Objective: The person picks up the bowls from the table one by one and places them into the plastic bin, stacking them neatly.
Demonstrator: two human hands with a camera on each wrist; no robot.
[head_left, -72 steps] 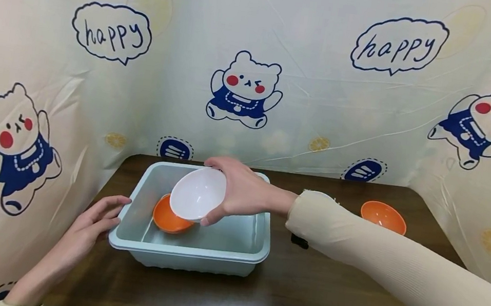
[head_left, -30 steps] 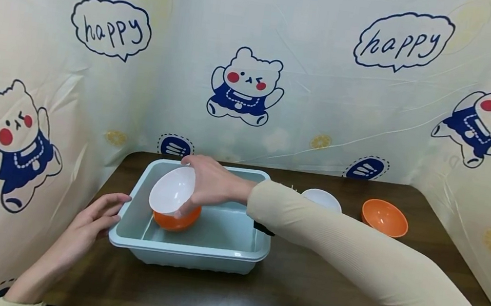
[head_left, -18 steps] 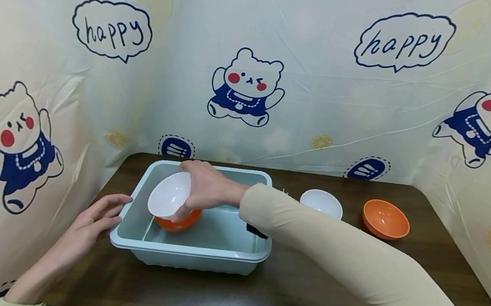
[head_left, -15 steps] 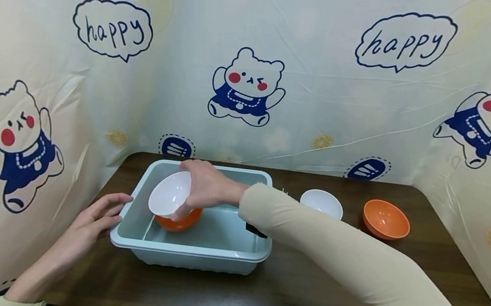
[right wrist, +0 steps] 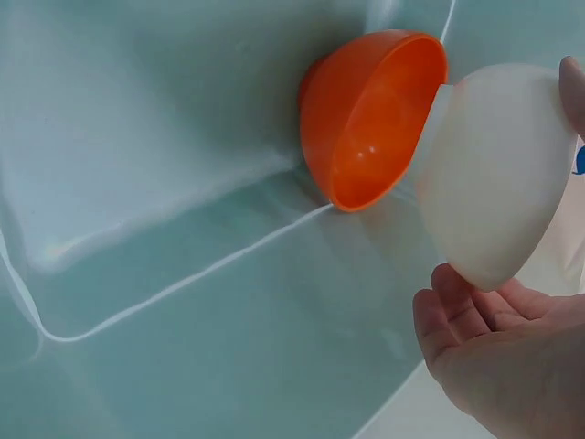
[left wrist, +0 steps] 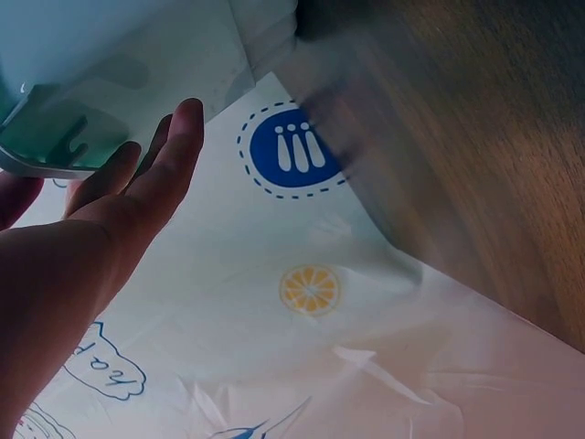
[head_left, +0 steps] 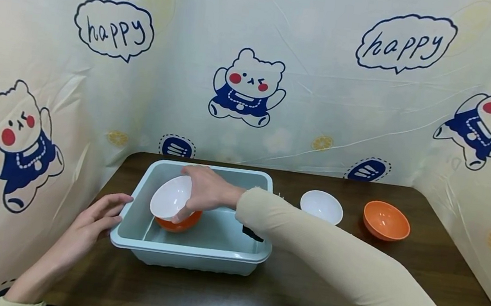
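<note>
My right hand (head_left: 209, 189) holds a white bowl (head_left: 169, 198) by its rim, tilted, inside the pale blue plastic basin (head_left: 195, 251). Below it an orange bowl (head_left: 177, 223) sits in the basin, partly hidden by the white one in the head view. The right wrist view shows the orange bowl (right wrist: 366, 128) near the white bowl (right wrist: 503, 174), with fingers (right wrist: 448, 320) and thumb at opposite sides of the white rim. At the basin's left side, my left hand (head_left: 89, 220) touches the rim with extended fingers; the left wrist view shows fingers (left wrist: 174, 155) along the basin's outer wall.
Right of the basin, a second white bowl (head_left: 321, 206) and a second orange bowl (head_left: 386, 221) stand on the dark wooden table (head_left: 300, 300). My right sleeve (head_left: 329, 257) stretches across the table in front of them. A patterned cloth (head_left: 302, 78) surrounds the table at the back and sides.
Over these frames my right hand has carried the white bowl left and lower, over the orange bowl in the basin. In the last half second it dipped slightly. My left hand stays at the rim.
</note>
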